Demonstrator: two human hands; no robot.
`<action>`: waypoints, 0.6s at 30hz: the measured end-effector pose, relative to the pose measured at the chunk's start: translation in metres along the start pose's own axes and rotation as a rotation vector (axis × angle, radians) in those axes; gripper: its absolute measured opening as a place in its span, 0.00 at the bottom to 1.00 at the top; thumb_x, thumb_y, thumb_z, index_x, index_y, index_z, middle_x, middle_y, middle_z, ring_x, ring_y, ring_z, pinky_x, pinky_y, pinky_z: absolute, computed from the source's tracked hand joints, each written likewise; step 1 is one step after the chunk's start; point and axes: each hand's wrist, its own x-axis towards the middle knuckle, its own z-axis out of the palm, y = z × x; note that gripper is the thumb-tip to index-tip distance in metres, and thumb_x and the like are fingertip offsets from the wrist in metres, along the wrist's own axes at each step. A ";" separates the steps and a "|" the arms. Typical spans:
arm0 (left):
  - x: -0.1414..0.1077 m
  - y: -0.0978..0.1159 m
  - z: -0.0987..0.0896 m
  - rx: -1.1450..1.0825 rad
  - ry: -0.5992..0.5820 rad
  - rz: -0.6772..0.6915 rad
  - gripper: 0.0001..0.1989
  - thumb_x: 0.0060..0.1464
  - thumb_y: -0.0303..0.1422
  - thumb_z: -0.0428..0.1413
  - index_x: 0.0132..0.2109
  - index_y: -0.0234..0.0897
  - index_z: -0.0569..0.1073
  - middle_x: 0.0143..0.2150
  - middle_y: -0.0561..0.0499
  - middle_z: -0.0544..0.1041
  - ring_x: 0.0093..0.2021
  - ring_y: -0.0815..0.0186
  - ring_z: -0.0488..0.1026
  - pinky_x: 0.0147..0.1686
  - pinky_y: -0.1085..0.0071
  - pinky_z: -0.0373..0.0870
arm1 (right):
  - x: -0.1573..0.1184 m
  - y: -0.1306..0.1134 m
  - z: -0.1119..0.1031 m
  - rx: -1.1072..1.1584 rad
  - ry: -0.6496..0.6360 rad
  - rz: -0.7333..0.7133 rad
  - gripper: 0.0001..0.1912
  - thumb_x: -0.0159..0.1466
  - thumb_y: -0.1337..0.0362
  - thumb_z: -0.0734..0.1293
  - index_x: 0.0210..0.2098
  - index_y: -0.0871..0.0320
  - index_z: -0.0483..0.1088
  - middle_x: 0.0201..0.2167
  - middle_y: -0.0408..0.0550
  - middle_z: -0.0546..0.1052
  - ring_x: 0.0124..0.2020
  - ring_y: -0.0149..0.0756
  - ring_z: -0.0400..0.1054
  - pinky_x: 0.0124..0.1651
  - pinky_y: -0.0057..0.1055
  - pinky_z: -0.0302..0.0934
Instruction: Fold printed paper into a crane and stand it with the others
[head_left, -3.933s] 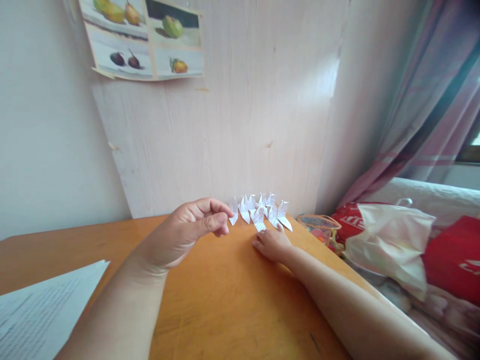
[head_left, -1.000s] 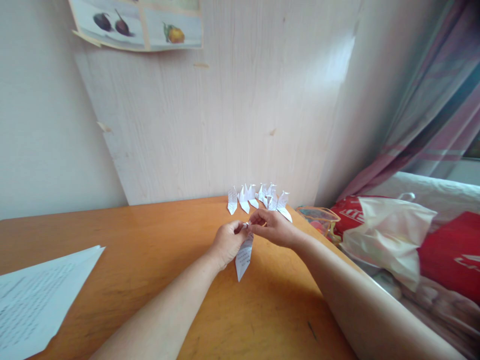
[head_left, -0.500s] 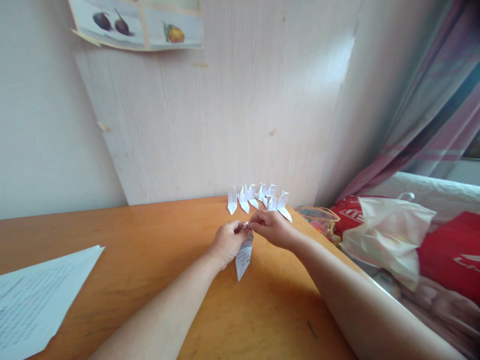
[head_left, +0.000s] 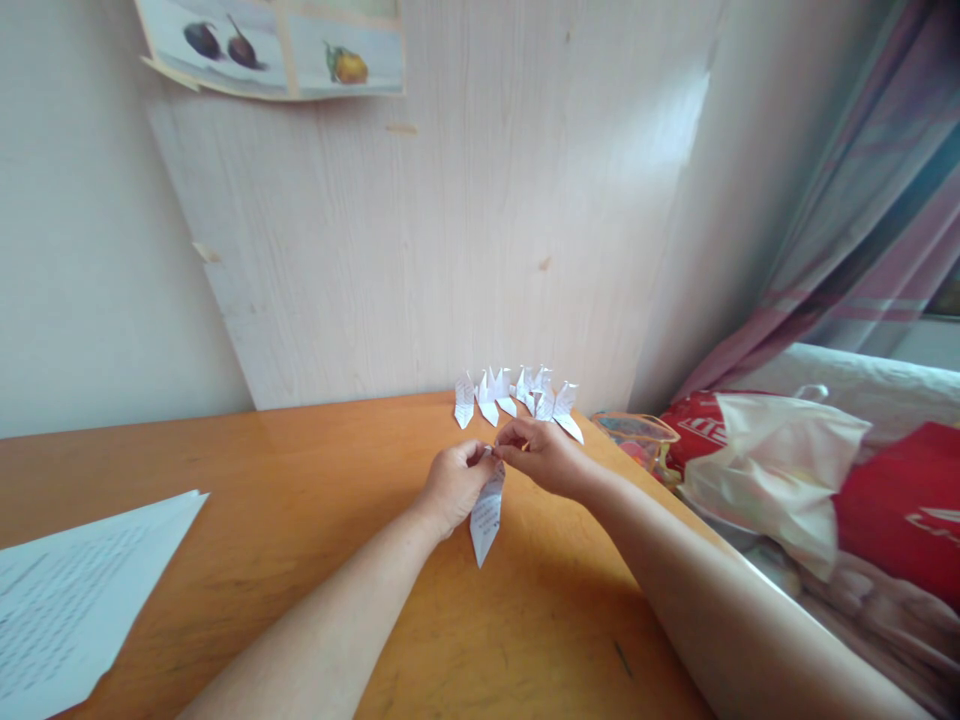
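Observation:
A folded piece of printed white paper (head_left: pixel 486 522) hangs point-down over the table, its long pointed flap toward me. My left hand (head_left: pixel 456 484) is closed, pinching its upper end between thumb and fingers. At that same end my right hand (head_left: pixel 538 452) is closed too, with thumb and fingertips pinching a small tip of the paper. The fingers partly hide the folded top. Just beyond my hands stand several folded paper cranes (head_left: pixel 495 392) in a row along the back of the table.
The wooden table (head_left: pixel 300 560) has its right edge by my right forearm. Printed sheets (head_left: pixel 82 600) lie at the left. A white plastic bag (head_left: pixel 780 460) and red bags (head_left: pixel 907 510) sit beyond the right edge. Behind the table rises a pale wall panel (head_left: pixel 450 240).
My right fingertips have shifted slightly left, closer to my left thumb. The paper's lower point has swung a little down and to the right. The cranes have not moved.

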 end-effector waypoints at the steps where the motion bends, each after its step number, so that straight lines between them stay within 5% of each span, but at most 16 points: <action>1: 0.000 0.000 0.000 -0.001 0.001 0.007 0.15 0.51 0.43 0.61 0.29 0.35 0.71 0.24 0.58 0.67 0.26 0.71 0.61 0.26 0.75 0.57 | 0.000 0.001 0.000 0.005 0.004 -0.008 0.02 0.62 0.69 0.67 0.34 0.60 0.73 0.29 0.43 0.75 0.32 0.31 0.69 0.35 0.26 0.59; 18: 0.000 -0.003 0.000 -0.022 -0.001 -0.002 0.11 0.51 0.40 0.61 0.32 0.34 0.74 0.26 0.56 0.71 0.27 0.70 0.65 0.28 0.75 0.60 | -0.001 0.007 0.006 -0.017 0.046 -0.050 0.06 0.63 0.68 0.65 0.30 0.59 0.73 0.27 0.42 0.75 0.30 0.30 0.68 0.32 0.26 0.57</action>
